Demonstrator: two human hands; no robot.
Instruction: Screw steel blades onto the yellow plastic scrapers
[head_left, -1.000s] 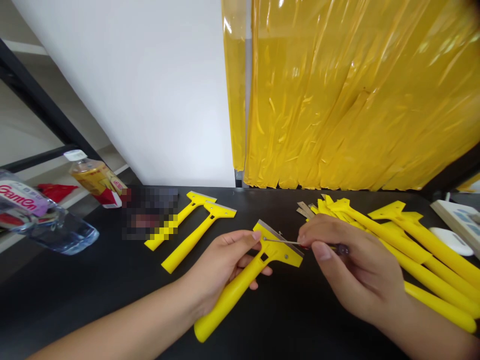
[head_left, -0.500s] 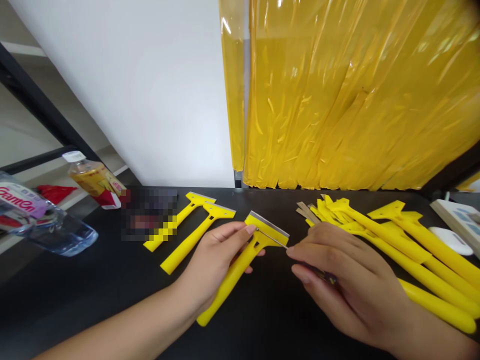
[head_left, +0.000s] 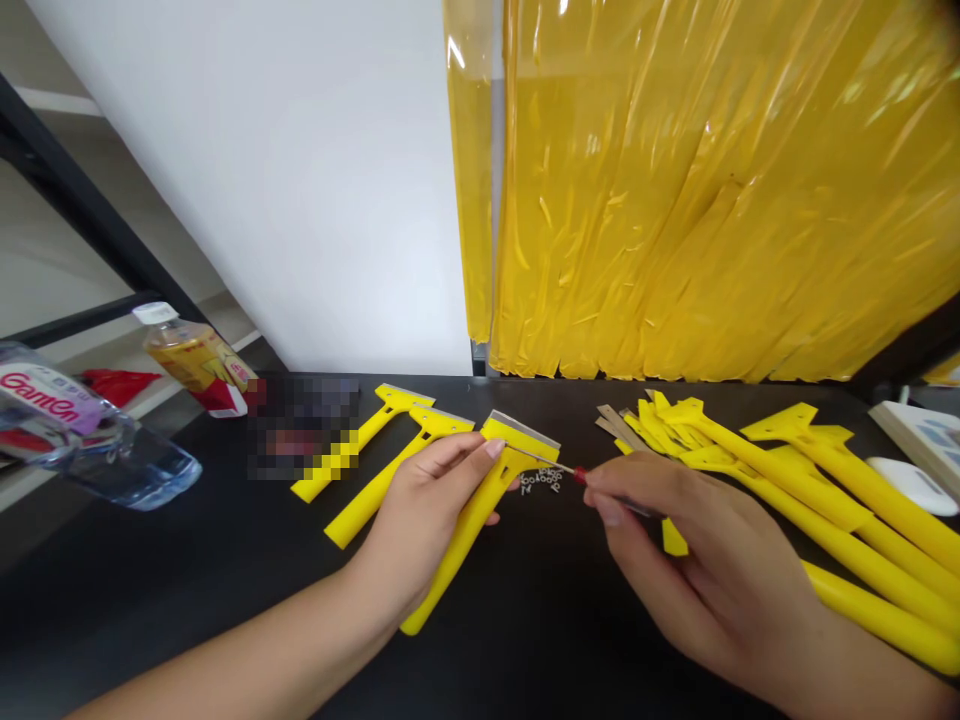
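the left hand (head_left: 427,510) is closed around a yellow scraper (head_left: 469,530), fingertips reaching up to its head, and the scraper sits just above the black table (head_left: 187,610), though i can't tell if it's actually touching. its metal blade (head_left: 525,432) is on the head. the right hand (head_left: 675,530) is pinching a small screwdriver (head_left: 544,462) with a red collar, and the tip is right at the scraper's head, by the end of the blade. a little scatter of tiny screws (head_left: 541,482) lies on the table just below. as for progress, two more scrapers (head_left: 352,440) on the left seem to have blades on, so those look done, with this one in hand. the big pile of yellow scrapers (head_left: 825,500) on the right looks mostly bladeless, so that's the bulk left, and a small stack of loose blades (head_left: 615,422) sits at its near end. hard to say if this screw is fully tight. a yellow plastic curtain (head_left: 712,200) hangs behind the table.
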